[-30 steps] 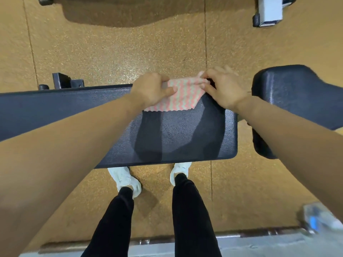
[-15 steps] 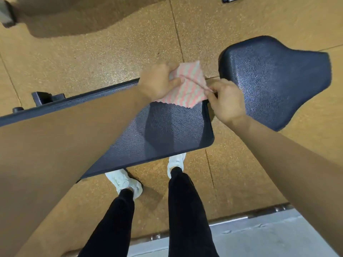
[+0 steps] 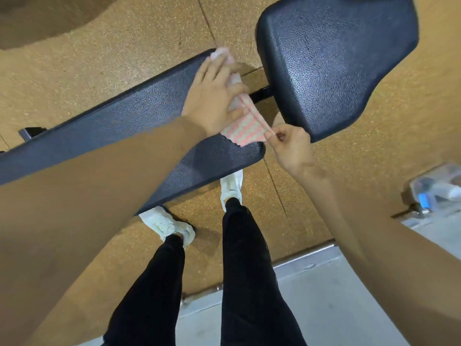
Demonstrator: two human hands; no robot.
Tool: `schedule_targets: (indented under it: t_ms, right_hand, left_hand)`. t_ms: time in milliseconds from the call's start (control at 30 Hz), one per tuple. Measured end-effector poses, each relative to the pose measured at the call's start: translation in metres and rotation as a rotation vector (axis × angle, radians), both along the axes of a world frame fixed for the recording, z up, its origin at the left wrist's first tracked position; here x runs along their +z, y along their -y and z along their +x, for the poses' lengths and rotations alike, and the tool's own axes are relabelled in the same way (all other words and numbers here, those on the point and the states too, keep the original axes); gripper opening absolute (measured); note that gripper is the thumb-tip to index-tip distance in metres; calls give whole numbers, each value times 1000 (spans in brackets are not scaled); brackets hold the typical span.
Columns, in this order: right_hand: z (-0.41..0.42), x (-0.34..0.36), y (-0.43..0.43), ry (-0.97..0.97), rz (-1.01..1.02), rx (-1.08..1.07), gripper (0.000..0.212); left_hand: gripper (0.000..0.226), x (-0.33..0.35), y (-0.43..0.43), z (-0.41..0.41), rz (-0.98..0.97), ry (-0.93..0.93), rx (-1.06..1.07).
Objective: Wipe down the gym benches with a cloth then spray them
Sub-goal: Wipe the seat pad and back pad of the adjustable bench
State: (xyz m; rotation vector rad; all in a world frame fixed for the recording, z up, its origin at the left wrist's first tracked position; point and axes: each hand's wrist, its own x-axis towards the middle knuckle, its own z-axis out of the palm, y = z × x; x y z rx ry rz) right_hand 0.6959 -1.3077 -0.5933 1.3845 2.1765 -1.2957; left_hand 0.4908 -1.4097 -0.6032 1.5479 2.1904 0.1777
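Head view: left hand (image 3: 212,101) pressing flat on limp striped cloth (image 3: 245,129); right hand (image 3: 289,143) pinching its 5 o'clock corner on bench pad (image 3: 119,126).

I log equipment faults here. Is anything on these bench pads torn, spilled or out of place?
Nothing stands out. The long bench pad and the seat pad look intact and dry. The cloth lies half-folded under the left hand, with the right hand pinching one edge.

Speckled tan floor (image 3: 124,46) under white sneakers (image 3: 172,226) and black trousers (image 3: 249,270); a pale grey strip (image 3: 324,308) (metal-edged) runs along the near side.
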Motion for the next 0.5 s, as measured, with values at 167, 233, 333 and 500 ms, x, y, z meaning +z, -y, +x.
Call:
schedule_targets:
  t_ms: [167, 233, 333, 500]
  right_hand:
    - [48, 0, 16, 99, -85, 25, 8]
    - [55, 5, 19, 110, -119, -65, 32]
    - [48, 11, 14, 11, -140, -240, 37]
    - [5, 3, 8, -140, -336, -331, 43]
  left_hand:
    - [42, 2, 13, 56, -22, 80, -49]
    - [42, 3, 19, 77, 14, 125, 23]
    - [49, 5, 37, 106, 93, 188, 134]
    - [49, 9, 70, 139, 211, 248, 286]
